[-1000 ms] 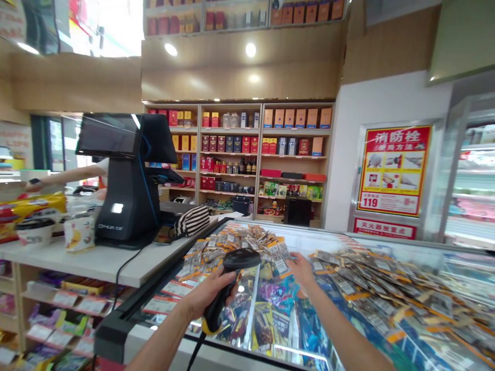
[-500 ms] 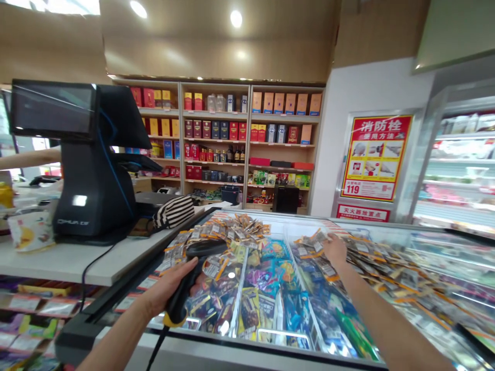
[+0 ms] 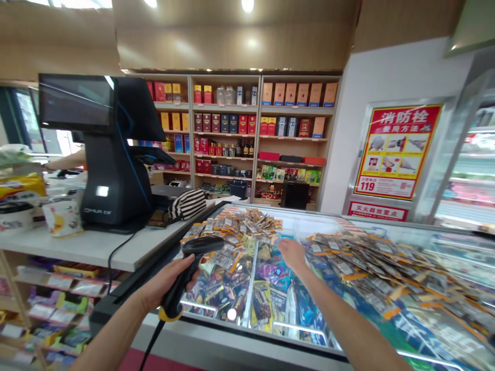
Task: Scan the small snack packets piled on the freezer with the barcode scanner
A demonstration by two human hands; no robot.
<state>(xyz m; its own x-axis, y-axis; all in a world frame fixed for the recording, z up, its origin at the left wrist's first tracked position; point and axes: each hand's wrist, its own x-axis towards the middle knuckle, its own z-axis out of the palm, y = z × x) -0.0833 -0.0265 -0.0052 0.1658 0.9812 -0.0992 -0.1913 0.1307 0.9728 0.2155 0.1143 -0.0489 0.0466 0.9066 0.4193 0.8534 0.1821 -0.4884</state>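
Note:
My left hand (image 3: 164, 282) is closed round the grip of a black barcode scanner (image 3: 197, 248) with a yellow base; its head points over a glass-topped freezer chest (image 3: 247, 314). My right hand (image 3: 293, 253) reaches out over the glass with fingers stretched forward and nothing in it. It sits in the gap between two heaps of small orange-and-silver packets, the left heap (image 3: 242, 229) and the larger right heap (image 3: 371, 257). Colourful frozen goods show under the glass.
A black till terminal (image 3: 112, 154) stands on the white counter (image 3: 88, 248) to the left, with a striped pouch (image 3: 188, 203) and a snack cup (image 3: 62, 217). Another person's arm (image 3: 66, 162) shows behind it. Stocked shelves (image 3: 247, 134), a red fire-hydrant poster (image 3: 398, 150) and a chilled cabinet (image 3: 469, 170) stand behind.
My right hand has drawn back left from the right heap of packets to the gap between the heaps. The left hand keeps hold of the scanner. My view has shifted slightly.

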